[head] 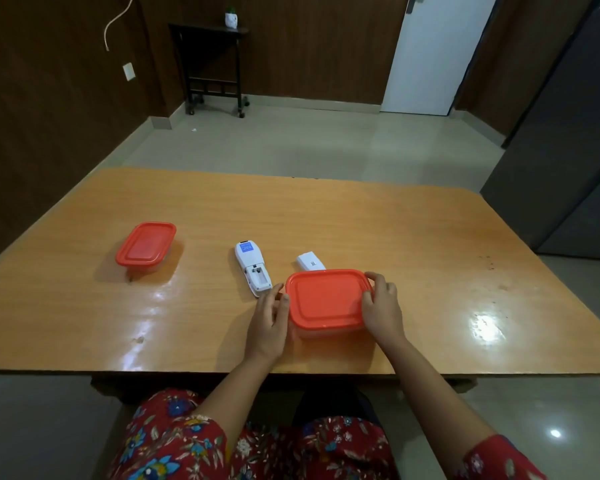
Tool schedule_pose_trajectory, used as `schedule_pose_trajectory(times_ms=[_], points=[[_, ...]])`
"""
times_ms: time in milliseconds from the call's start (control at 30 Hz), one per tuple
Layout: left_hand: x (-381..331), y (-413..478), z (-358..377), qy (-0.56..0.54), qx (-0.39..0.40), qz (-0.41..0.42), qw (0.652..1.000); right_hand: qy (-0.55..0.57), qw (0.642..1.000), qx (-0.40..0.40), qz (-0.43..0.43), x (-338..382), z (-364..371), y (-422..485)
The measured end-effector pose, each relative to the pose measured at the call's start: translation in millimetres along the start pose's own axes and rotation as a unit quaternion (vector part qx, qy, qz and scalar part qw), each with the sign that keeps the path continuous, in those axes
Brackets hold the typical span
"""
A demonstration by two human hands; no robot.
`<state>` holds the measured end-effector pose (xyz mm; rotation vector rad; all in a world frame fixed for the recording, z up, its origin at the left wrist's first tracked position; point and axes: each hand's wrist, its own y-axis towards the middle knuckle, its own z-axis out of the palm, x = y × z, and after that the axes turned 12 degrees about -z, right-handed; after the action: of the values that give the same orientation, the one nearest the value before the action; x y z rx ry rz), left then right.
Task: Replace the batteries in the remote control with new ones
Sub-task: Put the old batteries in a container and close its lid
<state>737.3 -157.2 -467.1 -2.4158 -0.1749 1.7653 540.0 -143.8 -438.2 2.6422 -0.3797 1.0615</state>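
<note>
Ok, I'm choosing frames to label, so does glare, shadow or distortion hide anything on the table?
Head view: glare patches shine on the table at right and front left, none over the remote control; soft shadows lie beside the near red-lidded box and the far red-lidded box; the wide lens tilts the door; the tabletop things look sharp.

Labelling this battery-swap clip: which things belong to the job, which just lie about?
Job: white remote control, back open; white battery cover; near red-lidded plastic box, held by left hand and right hand; probably far red-lidded plastic box.
Lying about: dark wheeled side table; small white plant pot; white door.
</note>
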Motion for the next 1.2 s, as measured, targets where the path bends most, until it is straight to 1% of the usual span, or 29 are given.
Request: schedule_pose_trajectory(times_ms=[67,167,200,267,367,433,600,700,833,900,967,1100,1200], points=[[-11,6,8,-0.020,-0.040,-0.043,0.998,0.009,1.000,0.010,-0.001,0,-3,2],[-28,16,18,0.006,-0.094,-0.131,0.987,0.015,1.000,0.009,0.003,-2,-5,3],[-31,18,20,0.017,-0.102,-0.147,0.984,0.012,1.000,0.011,0.009,-1,-3,2],[-35,20,24,0.029,-0.106,-0.156,0.982,-0.001,1.000,0.007,0.026,2,1,-1],[-37,21,27,0.017,-0.106,-0.175,0.979,-0.030,0.998,-0.026,0.050,9,6,1],[-37,21,28,0.014,-0.103,-0.180,0.978,-0.038,0.996,-0.037,0.065,12,9,4],[-39,23,26,0.072,-0.107,-0.171,0.977,-0.060,0.995,-0.032,0.068,14,13,2],[-40,24,26,0.106,-0.100,-0.168,0.975,-0.082,0.995,-0.002,0.058,12,9,4],[-43,24,27,0.149,-0.091,-0.153,0.973,-0.062,0.990,0.044,0.120,10,0,21],[-45,23,26,0.164,-0.082,-0.148,0.972,-0.063,0.986,0.071,0.135,7,1,28],[-46,23,25,0.159,-0.076,-0.155,0.972,-0.045,0.985,0.084,0.143,3,4,31],[-43,27,26,0.115,-0.085,-0.177,0.974,0.020,0.984,0.090,0.150,-3,6,34],[-40,28,29,0.093,-0.088,-0.173,0.977,0.016,0.986,0.087,0.142,-7,8,34]])
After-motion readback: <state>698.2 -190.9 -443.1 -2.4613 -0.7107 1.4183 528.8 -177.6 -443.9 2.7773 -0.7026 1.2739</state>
